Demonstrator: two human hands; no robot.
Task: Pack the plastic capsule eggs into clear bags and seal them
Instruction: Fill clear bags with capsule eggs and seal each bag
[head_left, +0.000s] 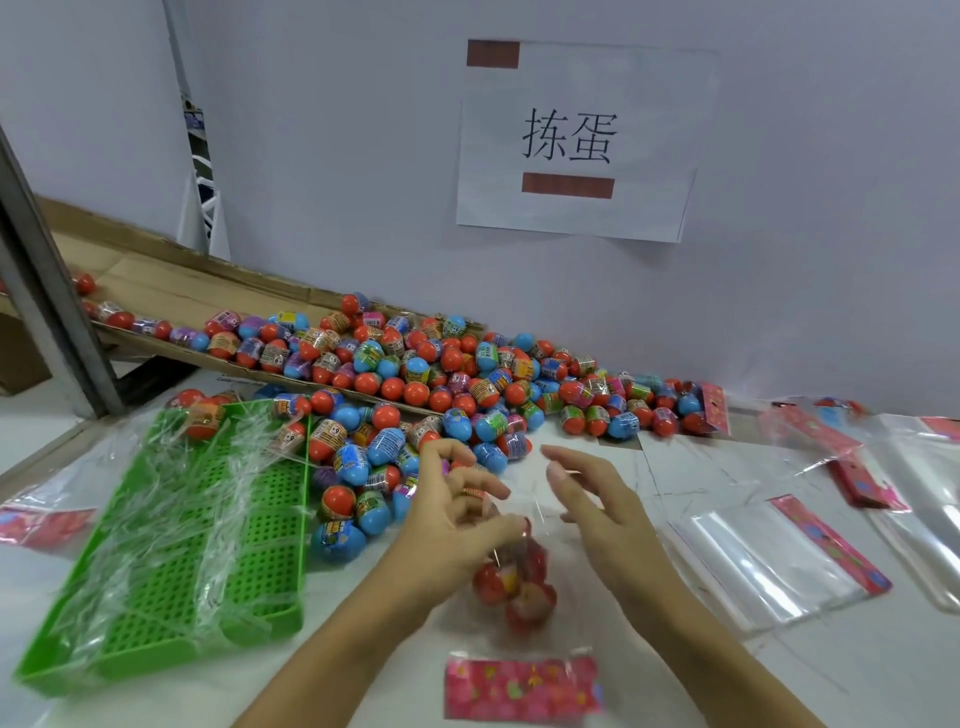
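Observation:
A clear bag (514, 587) with a pink printed header (522, 688) lies on the white table in front of me, holding a few red capsule eggs. My left hand (457, 506) pinches the bag's open mouth and seems to hold an egg in its curled fingers. To the right of the bag's mouth, my right hand (587, 493) hovers with its fingers spread. A big pile of red and blue capsule eggs (441, 374) spreads behind the hands.
A green perforated tray (171, 571) full of clear plastic strips lies at the left. Flat empty bags with pink headers (779, 556) lie at the right. A cardboard chute (208, 291) slopes down along the white wall, which carries a paper sign (571, 140).

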